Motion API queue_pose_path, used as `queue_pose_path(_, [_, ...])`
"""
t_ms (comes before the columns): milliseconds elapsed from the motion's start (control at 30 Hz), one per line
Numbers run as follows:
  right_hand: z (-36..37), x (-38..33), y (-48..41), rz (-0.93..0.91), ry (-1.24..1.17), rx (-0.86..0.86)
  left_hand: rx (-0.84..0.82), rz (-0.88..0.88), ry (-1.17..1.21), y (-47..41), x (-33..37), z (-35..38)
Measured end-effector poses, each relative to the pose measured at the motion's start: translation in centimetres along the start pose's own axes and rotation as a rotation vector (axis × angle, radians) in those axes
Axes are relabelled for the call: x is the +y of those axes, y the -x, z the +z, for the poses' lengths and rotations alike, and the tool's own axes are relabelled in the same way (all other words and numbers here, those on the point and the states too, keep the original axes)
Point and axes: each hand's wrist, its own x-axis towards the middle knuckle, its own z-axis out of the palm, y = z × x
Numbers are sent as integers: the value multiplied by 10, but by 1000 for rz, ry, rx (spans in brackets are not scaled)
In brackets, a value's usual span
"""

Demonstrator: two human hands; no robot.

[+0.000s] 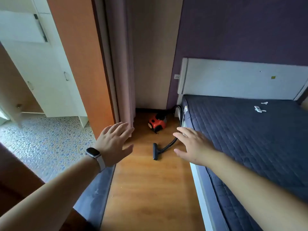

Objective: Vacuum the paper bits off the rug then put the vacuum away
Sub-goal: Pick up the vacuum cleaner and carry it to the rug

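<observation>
While both forearms stretch out ahead of me, I read the left hand (115, 144) as flat and palm-down, fingers spread wide and holding nothing, a watch (92, 153) strapped at its wrist; the right hand (193, 145) matches it, fingers splayed and empty, beside the edge of the dark quilted mattress (250, 139). Below the left arm a grey-blue rug (95, 194) lies along the wooden floor (150, 189); I cannot make out paper bits on it from my feed. Between the two hands, farther on, the black nozzle (155, 151) lies on the floor; its hose (179, 117) curves up along the bed's side, crossing behind the right fingertips in my view, then arches back down; the red vacuum (157, 122) sits on the floor in the corner, between the curtain (123, 64) and the bed. A couple of small white things (259, 109) rest on the mattress; beyond them stands the pale headboard (241, 80), with a wall socket (177, 76) just left of it.
</observation>
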Motion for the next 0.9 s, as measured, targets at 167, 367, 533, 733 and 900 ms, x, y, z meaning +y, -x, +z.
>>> queue_pose_path(167, [7,3,-58,39,-11,2,-59,1,24,-46,-42,14])
queue_pose_path(367, [20,24,-106,89,-18,28,-71,50,26,-95,-68,35])
queue_pose_path(533, [45,61,-144,119,-36,-31,-133,64,31,-146,-78,66])
queue_pose_path(733, [63,124,-223,108,-94,5,-161,44,14,-235,-81,101])
queue_pose_path(900, [66,183,-295,61,-113,-2,-174,18,18,-322,-82,119])
